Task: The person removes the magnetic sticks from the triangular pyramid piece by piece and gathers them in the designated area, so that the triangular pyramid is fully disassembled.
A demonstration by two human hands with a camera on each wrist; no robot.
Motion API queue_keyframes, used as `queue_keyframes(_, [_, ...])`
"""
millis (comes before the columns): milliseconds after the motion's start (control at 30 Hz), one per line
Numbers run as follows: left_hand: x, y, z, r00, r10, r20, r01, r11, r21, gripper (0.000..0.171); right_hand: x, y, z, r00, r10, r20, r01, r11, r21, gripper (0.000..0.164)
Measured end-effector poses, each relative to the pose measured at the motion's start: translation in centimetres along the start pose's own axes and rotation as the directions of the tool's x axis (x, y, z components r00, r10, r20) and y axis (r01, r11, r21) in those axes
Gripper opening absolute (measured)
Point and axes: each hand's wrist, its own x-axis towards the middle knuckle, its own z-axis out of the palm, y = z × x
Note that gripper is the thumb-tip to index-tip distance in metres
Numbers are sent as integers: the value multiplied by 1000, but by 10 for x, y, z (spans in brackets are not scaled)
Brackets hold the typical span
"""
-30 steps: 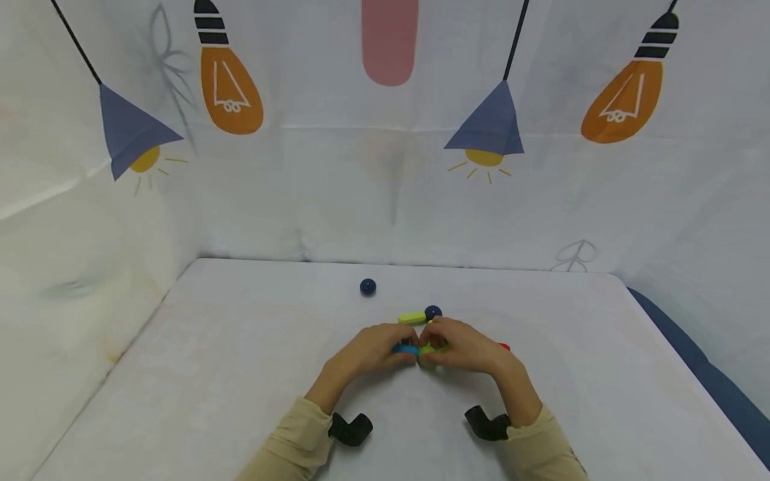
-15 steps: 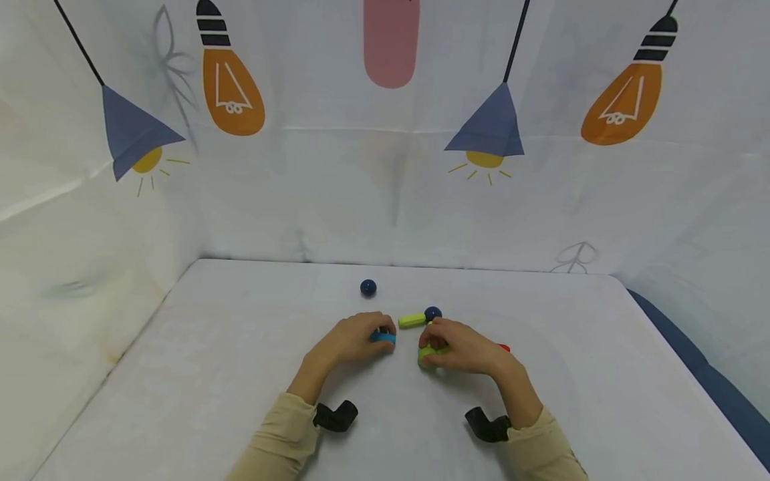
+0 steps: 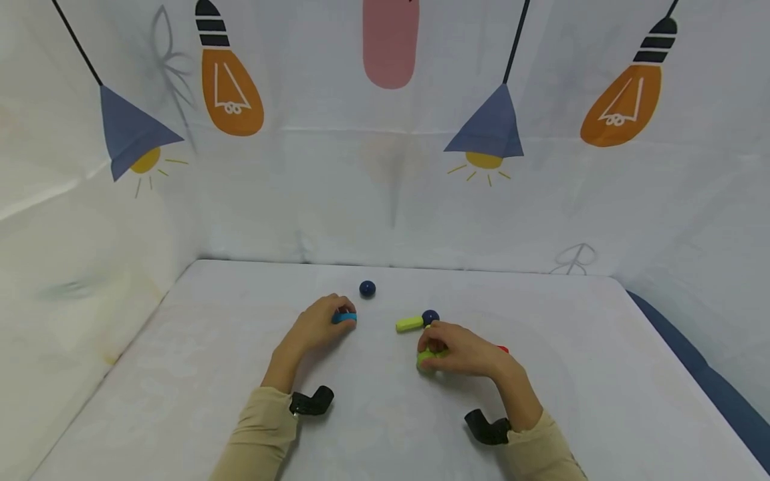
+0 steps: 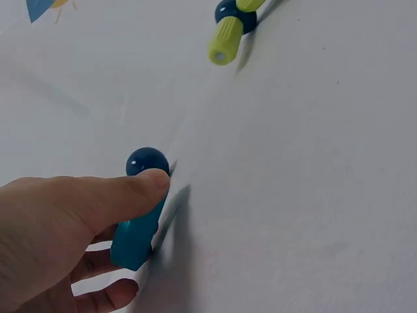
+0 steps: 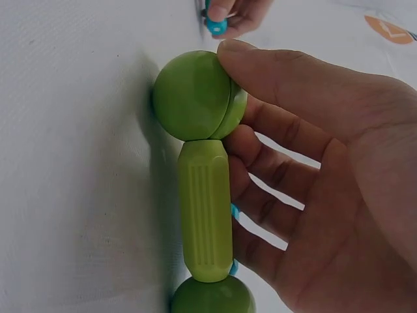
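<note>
My left hand pinches a blue rod between thumb and fingers. Just past its far end, overlapping it in the left wrist view, is a loose dark blue ball. With thumb and fingertips, my right hand grips a green ball. A yellow-green ridged rod joins that ball to a second green ball. Beyond the right fingers, another yellow-green rod meets a dark blue ball. Bits of blue show behind the ridged rod, mostly hidden.
A red piece peeks out behind the right wrist. The white table ends at a white cloth backdrop printed with lamps and bulbs. Each wrist carries a black camera mount.
My left hand has drawn away from the right hand, leftward and toward the back of the table, carrying the blue rod. The right hand has stayed in place, gripping the green ball.
</note>
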Motion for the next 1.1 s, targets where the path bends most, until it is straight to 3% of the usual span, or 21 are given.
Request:
queue_keyframes(233, [-3, -3, -3, 1000, -25, 14, 24, 997, 70, 16, 1, -6, -1, 999, -7, 32, 7, 1000, 17, 14])
queue_keyframes(433, [-3, -3, -3, 999, -39, 6, 38, 997, 72, 18, 2, -5, -3, 1000, -14, -6, 14, 1000, 4, 12])
queue_keyframes(633, [-4, 3, -5, 999, -30, 24, 29, 998, 63, 24, 1, 4, -3, 988, -20, -152, 25, 999, 31, 15])
queue_keyframes(867, [-3, 7, -4, 999, -34, -23, 36, 993, 114, 27, 4, 16, -1, 938, 20, -346, -23, 1000, -3, 22])
queue_keyframes(1000, [-2, 15, -4, 998, -23, -53, 28, 995, 95, 26, 5, 21, 2, 941, 78, -329, -70, 997, 37, 39])
queue_keyframes(1100, [-1, 28, -1, 999, -7, -41, 9, 999, 40, 26, 6, 24, 5, 952, 92, -291, -74, 995, 69, 42])
